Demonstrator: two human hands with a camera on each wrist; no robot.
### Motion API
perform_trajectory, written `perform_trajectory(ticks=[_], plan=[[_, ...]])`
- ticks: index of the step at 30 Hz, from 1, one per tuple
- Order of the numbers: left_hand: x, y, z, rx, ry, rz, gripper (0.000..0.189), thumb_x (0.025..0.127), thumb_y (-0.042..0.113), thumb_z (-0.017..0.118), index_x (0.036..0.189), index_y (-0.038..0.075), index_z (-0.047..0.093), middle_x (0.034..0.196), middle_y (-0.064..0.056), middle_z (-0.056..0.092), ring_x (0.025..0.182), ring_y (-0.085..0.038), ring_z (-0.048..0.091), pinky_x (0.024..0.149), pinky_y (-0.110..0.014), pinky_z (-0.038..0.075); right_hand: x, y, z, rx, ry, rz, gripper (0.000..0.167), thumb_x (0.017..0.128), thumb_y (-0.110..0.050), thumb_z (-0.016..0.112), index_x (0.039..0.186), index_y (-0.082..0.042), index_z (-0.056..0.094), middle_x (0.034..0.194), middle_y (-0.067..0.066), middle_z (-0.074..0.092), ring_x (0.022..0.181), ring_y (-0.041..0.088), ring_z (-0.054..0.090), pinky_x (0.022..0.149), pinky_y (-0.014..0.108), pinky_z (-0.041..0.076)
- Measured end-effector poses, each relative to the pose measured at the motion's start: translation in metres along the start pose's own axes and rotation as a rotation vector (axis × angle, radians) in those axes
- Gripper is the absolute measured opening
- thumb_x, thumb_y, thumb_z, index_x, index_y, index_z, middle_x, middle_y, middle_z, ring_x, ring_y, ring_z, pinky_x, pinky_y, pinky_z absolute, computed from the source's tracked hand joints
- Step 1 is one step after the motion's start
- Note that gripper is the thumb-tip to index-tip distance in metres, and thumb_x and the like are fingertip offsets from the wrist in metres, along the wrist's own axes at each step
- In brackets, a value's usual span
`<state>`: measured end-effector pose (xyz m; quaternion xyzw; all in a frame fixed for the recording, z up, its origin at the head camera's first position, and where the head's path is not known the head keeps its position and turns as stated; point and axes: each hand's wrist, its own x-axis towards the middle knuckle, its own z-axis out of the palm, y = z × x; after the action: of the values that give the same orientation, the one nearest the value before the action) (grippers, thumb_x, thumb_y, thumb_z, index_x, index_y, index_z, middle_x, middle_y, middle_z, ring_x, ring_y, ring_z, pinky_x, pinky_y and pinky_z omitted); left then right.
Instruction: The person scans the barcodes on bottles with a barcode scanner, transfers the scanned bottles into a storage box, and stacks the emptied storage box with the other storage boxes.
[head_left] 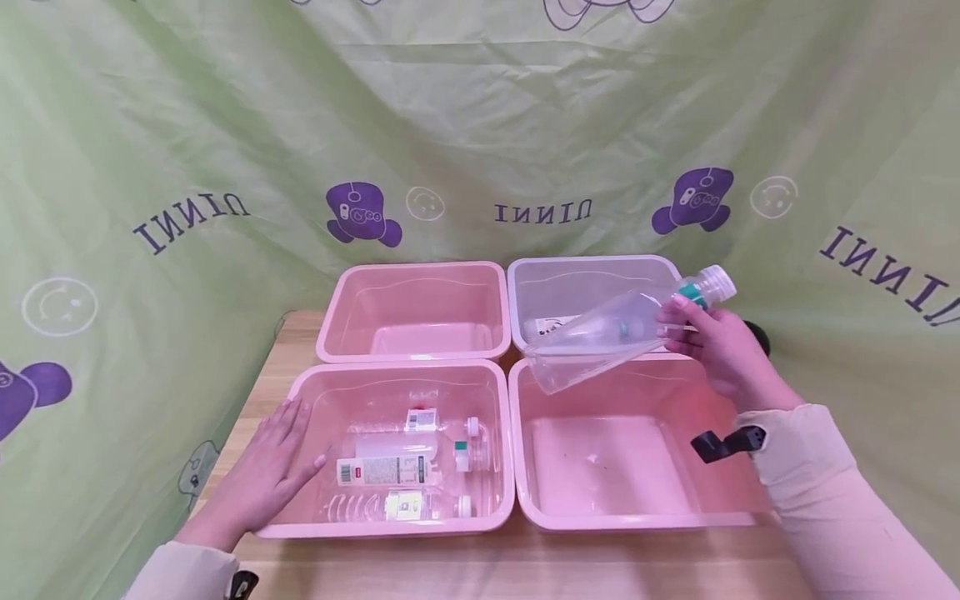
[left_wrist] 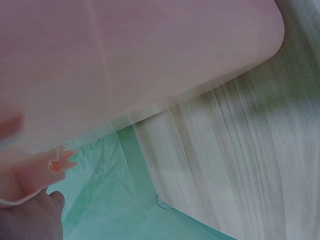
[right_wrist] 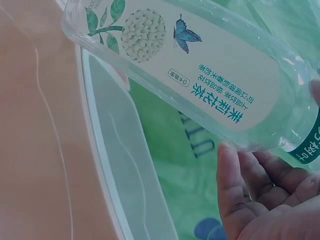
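Observation:
My right hand (head_left: 716, 346) grips a clear plastic bottle (head_left: 585, 346) near its green-banded neck. The bottle is tilted, its white cap (head_left: 717, 283) up to the right and its base down to the left, above the two right-hand basins. A white flower and a blue butterfly show on the bottle's label (right_wrist: 225, 75) in the right wrist view. My left hand (head_left: 262, 467) rests on the left rim of the front left pink basin (head_left: 375, 531), its fingers extended and its thumb over the inside. Several clear bottles (head_left: 386, 471) lie in that basin, caps to the right.
Behind stand another pink basin (head_left: 420, 304) and, at the back right, a paler whitish basin (head_left: 592, 262) with a labelled bottle in it. The front right pink basin (head_left: 600, 471) is beneath the held bottle. A green printed curtain (head_left: 450, 108) hangs behind the wooden table (head_left: 375, 567).

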<state>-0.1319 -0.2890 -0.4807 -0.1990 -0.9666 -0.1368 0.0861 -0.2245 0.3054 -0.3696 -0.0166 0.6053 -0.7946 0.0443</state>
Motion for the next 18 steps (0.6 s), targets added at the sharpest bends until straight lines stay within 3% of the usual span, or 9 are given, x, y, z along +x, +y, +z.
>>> perform_trajectory(ticks=[7, 18], plan=[[0.005, 0.001, -0.003, 0.006, 0.007, 0.017, 0.08, 0.104, 0.036, 0.059, 0.157, -0.013, 0.025, 0.162, -0.035, 0.022, 0.153, -0.046, 0.017, 0.123, -0.029, -0.01, -0.014, -0.004, -0.027, 0.166, 0.014, -0.039, 0.022, 0.108, -0.017, 0.057, 0.097, -0.008, 0.074, 0.089, 0.005, 0.075, 0.077, 0.013, 0.072, 0.071, 0.024, 0.061], [0.001, -0.001, -0.001, 0.005, 0.009, 0.002, 0.08, 0.104, 0.037, 0.058, 0.158, -0.012, 0.024, 0.163, -0.034, 0.021, 0.156, -0.041, 0.01, 0.124, -0.029, -0.01, -0.035, -0.003, -0.07, 0.255, 0.082, -0.063, 0.019, 0.108, -0.014, 0.054, 0.101, -0.007, 0.071, 0.089, 0.01, 0.075, 0.078, 0.018, 0.072, 0.071, 0.029, 0.062]])
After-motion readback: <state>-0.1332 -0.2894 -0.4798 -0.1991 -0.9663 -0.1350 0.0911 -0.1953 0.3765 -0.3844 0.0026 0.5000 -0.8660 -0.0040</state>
